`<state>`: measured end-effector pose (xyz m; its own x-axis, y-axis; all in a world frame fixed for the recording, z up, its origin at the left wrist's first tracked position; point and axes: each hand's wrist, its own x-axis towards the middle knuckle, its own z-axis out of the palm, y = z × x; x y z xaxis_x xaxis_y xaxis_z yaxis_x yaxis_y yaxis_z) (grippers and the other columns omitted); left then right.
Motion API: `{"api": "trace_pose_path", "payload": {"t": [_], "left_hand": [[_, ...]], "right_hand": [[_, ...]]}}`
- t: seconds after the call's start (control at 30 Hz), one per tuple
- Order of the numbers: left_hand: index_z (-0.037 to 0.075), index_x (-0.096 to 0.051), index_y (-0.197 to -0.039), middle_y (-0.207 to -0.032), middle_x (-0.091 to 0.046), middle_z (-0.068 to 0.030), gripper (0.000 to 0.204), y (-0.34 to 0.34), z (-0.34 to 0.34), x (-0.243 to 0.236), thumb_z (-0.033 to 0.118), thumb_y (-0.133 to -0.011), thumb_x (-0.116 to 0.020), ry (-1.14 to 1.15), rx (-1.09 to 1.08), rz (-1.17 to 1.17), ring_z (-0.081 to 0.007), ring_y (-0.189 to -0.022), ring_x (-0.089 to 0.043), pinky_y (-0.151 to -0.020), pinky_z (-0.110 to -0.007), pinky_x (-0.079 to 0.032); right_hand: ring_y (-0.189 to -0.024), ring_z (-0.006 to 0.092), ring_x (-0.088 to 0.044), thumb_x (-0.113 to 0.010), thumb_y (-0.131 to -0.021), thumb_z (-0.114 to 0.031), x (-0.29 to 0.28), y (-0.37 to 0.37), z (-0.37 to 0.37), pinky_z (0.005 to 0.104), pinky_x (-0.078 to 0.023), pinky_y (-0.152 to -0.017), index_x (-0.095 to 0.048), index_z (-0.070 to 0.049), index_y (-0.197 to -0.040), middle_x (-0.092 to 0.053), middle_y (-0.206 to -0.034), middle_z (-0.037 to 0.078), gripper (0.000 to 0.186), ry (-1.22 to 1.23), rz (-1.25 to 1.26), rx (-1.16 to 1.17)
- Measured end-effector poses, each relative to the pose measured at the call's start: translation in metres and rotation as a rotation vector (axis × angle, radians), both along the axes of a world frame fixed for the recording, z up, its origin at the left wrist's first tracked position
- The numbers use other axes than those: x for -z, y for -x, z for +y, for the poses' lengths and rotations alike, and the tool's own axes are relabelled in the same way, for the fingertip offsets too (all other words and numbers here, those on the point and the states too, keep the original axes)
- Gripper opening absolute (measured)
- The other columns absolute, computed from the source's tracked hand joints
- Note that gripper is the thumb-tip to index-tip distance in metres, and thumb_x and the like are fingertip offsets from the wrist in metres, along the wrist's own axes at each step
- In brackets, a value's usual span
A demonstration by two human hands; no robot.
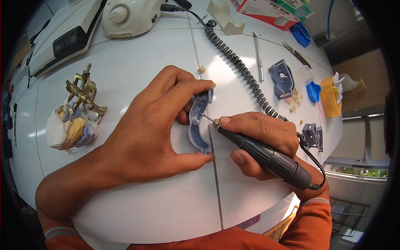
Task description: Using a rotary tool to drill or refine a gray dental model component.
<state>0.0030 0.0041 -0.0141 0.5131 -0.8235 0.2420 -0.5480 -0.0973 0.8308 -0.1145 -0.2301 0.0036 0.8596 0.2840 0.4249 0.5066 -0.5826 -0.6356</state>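
My left hand (156, 112) grips a curved blue-grey dental mould piece (195, 125) by its two ends, fingers at the far end and thumb at the near end. The piece is hollow along its length, like a trough. In my right hand (260, 137) is a black rotary handpiece (266, 158), held like a pen. Its thin metal bur (208, 118) points left and meets the inner side of the mould piece near its middle; whether it spins I cannot tell. A coiled grey cord (237, 62) leads to a white control box (129, 18) at the back.
A brass articulator (85, 91) with a plaster dental cast (73, 131) stands at left. Two more blue-grey mould pieces lie at right, one larger (282, 79), one smaller (312, 136). A craft knife (258, 56), a pointed blade (296, 54), a blue cup (312, 90) and a yellow basket (331, 98) lie beyond.
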Motion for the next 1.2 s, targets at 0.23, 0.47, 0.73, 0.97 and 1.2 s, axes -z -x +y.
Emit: {"api": "trace_pose_path", "payload": {"t": [0.23,0.47,0.73,0.97,1.2], "left_hand": [[0.001,-0.057,-0.148,-0.128,-0.055,-0.0133,0.091,-0.0011,0.0007,0.0001,0.015,-0.066,-0.095,0.004,0.007,-0.008,-0.019,-0.105,-0.061,-0.085,-0.03,-0.055],[0.001,-0.056,-0.148,-0.13,-0.056,-0.0137,0.091,-0.0037,0.0004,0.0015,0.015,-0.067,-0.094,0.053,0.014,0.027,-0.0192,-0.106,-0.062,-0.087,-0.029,-0.058],[0.0,-0.055,-0.148,-0.131,-0.057,-0.0134,0.091,-0.0038,0.0,0.0008,0.014,-0.067,-0.094,0.037,0.012,0.024,-0.0194,-0.108,-0.063,-0.088,-0.029,-0.058],[0.001,-0.055,-0.148,-0.131,-0.056,-0.0127,0.091,-0.0031,-0.0001,-0.0005,0.014,-0.067,-0.094,0.017,0.012,0.028,-0.0194,-0.109,-0.063,-0.088,-0.029,-0.058],[0.001,-0.055,-0.149,-0.131,-0.057,-0.0128,0.091,-0.0033,-0.0008,-0.0007,0.014,-0.067,-0.094,0.022,0.02,0.022,-0.0198,-0.109,-0.063,-0.088,-0.03,-0.058]], "right_hand": [[-0.086,0.0299,-0.08,-0.078,-0.08,-0.008,-0.002,0.0008,0.0004,0.0357,-0.064,-0.078,-0.075,0.004,-0.122,-0.079,-0.099,0.019,0.044,0.009,0.004,-0.012],[-0.088,0.0319,-0.08,-0.08,-0.081,-0.011,0.0025,0.0011,-0.0012,0.037,-0.065,-0.08,-0.075,0.006,-0.121,-0.079,-0.101,0.021,0.044,-0.036,-0.047,-0.008],[-0.089,0.0318,-0.08,-0.08,-0.081,-0.01,0.0009,-0.0004,0.0001,0.0365,-0.065,-0.08,-0.075,0.005,-0.121,-0.079,-0.102,0.021,0.043,-0.011,-0.026,-0.012],[-0.088,0.032,-0.08,-0.08,-0.081,-0.009,-0.0008,-0.0002,0.0007,0.0367,-0.065,-0.08,-0.074,0.006,-0.121,-0.079,-0.102,0.021,0.043,0.009,-0.021,-0.011],[-0.095,0.0353,-0.08,-0.078,-0.084,-0.016,-0.0035,0.0014,-0.0011,0.041,-0.065,-0.086,-0.074,0.006,-0.121,-0.079,-0.107,0.024,0.043,0.06,0.029,-0.022]]}}
